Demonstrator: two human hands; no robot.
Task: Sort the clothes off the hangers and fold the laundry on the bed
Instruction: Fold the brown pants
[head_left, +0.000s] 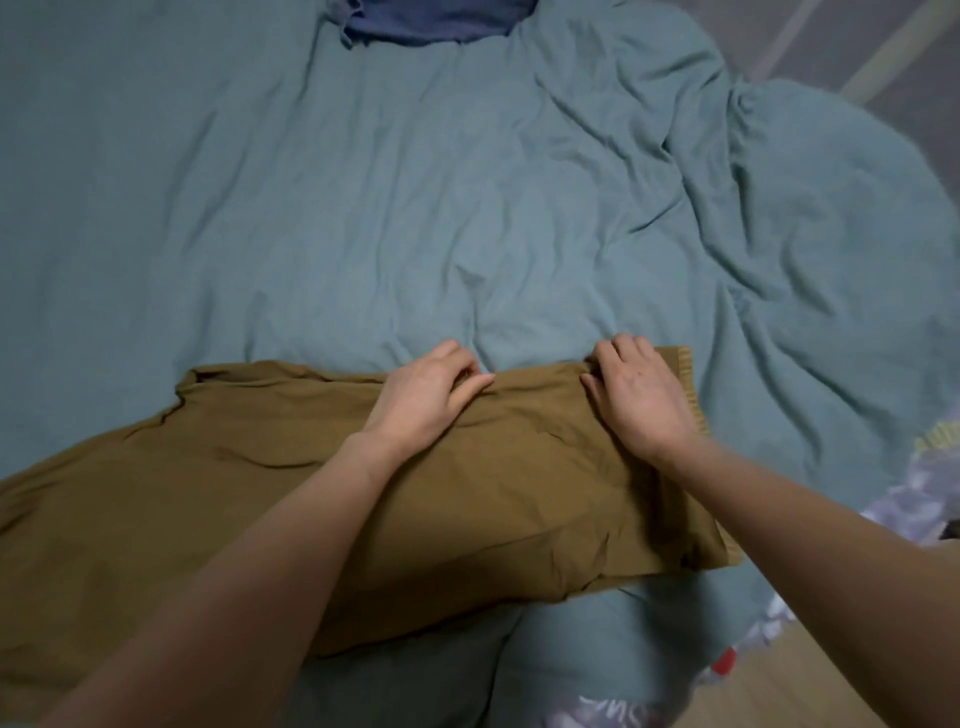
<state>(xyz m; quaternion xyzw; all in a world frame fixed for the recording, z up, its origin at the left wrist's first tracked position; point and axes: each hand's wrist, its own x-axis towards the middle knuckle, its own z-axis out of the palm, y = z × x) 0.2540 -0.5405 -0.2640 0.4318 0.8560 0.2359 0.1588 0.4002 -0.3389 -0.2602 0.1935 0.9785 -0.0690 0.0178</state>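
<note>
We are looking down at a bed covered by a rumpled teal sheet (395, 197), which fills most of the view and bunches into deep folds toward the right. Across the near part of it lies a brown garment (467, 499), spread sideways, its left part running off the left edge of the view and its right end showing a ribbed hem. At the far edge of the bed we see a dark blue cloth (431, 21), well apart from the garment. A patterned fabric (914, 499) in pale purple shows at the right edge, beside the bed, with wooden floor (789, 691) below it.

Both our forearms reach over the garment. Our left hand (426, 395) rests on its far edge near the middle, fingers curled and pinching the cloth. Our right hand (639, 395) lies near the ribbed end, its fingertips curled into the far edge and gripping the fabric.
</note>
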